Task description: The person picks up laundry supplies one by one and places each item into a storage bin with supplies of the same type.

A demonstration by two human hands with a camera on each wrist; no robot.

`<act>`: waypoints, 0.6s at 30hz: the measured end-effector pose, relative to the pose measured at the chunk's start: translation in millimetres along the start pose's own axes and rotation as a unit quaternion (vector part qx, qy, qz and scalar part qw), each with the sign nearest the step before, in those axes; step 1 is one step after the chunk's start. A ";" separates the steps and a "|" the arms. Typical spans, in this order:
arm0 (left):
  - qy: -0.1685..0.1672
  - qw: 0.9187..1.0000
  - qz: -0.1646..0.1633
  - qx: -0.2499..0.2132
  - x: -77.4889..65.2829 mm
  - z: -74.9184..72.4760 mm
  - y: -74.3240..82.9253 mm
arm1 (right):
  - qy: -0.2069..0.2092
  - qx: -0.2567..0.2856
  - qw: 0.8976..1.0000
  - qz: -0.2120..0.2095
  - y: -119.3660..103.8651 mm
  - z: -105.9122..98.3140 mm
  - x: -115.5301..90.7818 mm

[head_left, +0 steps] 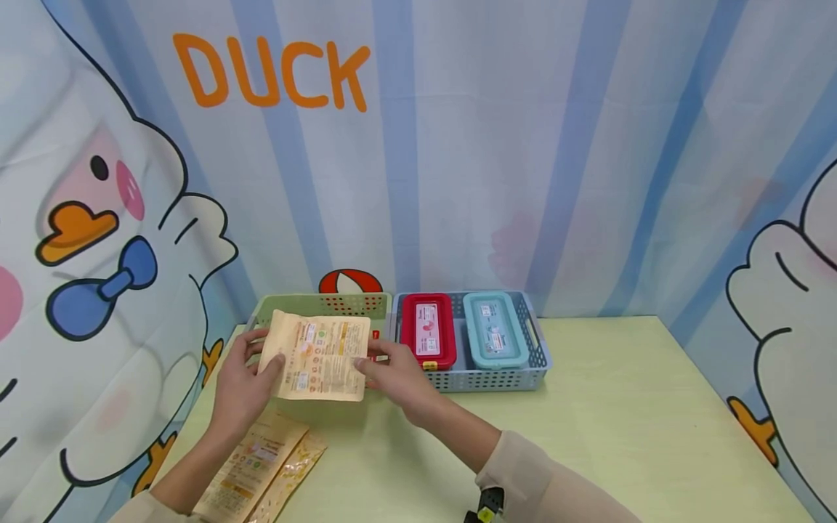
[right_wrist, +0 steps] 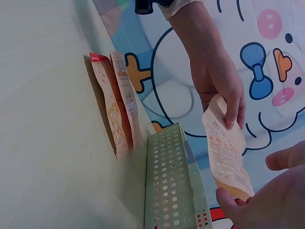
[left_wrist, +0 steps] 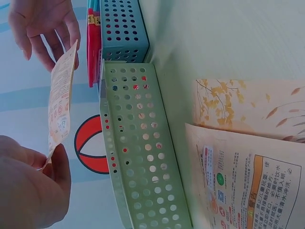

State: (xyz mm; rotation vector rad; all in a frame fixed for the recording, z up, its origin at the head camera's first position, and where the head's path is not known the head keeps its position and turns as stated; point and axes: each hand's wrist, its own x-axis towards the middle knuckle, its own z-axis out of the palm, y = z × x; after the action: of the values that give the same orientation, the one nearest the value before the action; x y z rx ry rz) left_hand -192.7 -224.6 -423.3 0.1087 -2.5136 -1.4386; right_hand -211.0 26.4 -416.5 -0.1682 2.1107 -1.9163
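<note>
Both hands hold a flat beige printed packet (head_left: 320,356) up in front of the baskets. My left hand (head_left: 243,385) pinches its left side, thumb over the printed face. At the right edge, my right hand (head_left: 399,378) grips with its thumb in front and fingers behind; in the left wrist view some fingers of the right hand (left_wrist: 47,33) are spread. Below the left forearm, a similar packet (head_left: 251,465) with printed text lies on the table. It partly covers another packet (head_left: 294,472) bearing a yellow leaf pattern.
Behind the held packet is a green perforated basket (head_left: 281,305), partly hidden. Beside it stands a blue basket (head_left: 484,379) holding a red-lidded pack (head_left: 445,319) and a light blue pack (head_left: 498,330). A duck-print curtain (head_left: 458,145) hangs behind the pale table (head_left: 621,436).
</note>
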 end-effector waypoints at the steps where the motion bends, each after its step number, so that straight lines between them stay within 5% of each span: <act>1: 0.001 1.000 0.000 -0.001 0.3 0.6 0.5 | 0.000 0.001 1.000 0.000 -0.4 -0.4 -0.3; 18: 0.023 0.999 0.021 -0.024 3.2 6.3 4.2 | 0.011 -0.023 1.000 -0.001 -3.4 -2.9 3.8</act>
State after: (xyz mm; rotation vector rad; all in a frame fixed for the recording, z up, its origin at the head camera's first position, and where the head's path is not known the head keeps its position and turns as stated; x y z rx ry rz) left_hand -197.1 -217.7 -422.1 0.0794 -2.4286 -1.4639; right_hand -215.8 27.7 -413.4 -0.1595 2.1704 -1.8786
